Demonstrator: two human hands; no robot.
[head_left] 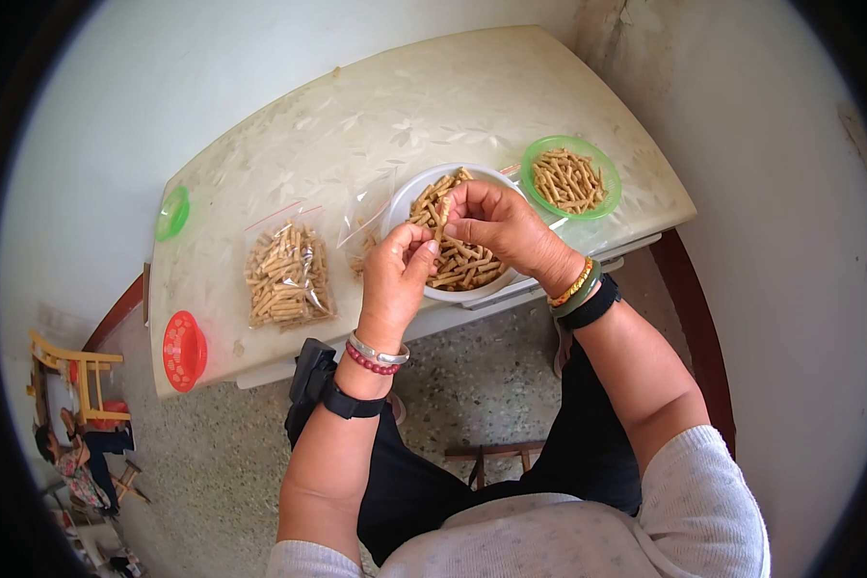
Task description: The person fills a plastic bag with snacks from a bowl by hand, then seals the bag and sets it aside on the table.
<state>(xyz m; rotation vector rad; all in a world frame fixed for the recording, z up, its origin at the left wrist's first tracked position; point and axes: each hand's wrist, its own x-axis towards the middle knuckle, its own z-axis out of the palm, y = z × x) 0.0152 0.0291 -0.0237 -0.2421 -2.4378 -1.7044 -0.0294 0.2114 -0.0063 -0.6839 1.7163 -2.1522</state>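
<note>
Over a white bowl (395, 214) of short tan sticks that look like cut dried root, both my hands meet. One tan stick (442, 218) stands upright between them. My left hand (400, 265) pinches its lower end with thumb and forefinger. At the upper part, my right hand (499, 223) has its fingers closed on the same stick. Loose sticks (467, 267) fill the bowl beneath. To the left of the bowl lies a clear bag (364, 222) with a few sticks inside, partly hidden by my left hand.
A full zip bag of sticks (289, 275) lies farther left on the table (433, 106). At the right, a green bowl (610, 193) holds more sticks. A red basket (184, 351) and a green basket (172, 213) stand at the left edge. Another person (82, 472) sits beyond.
</note>
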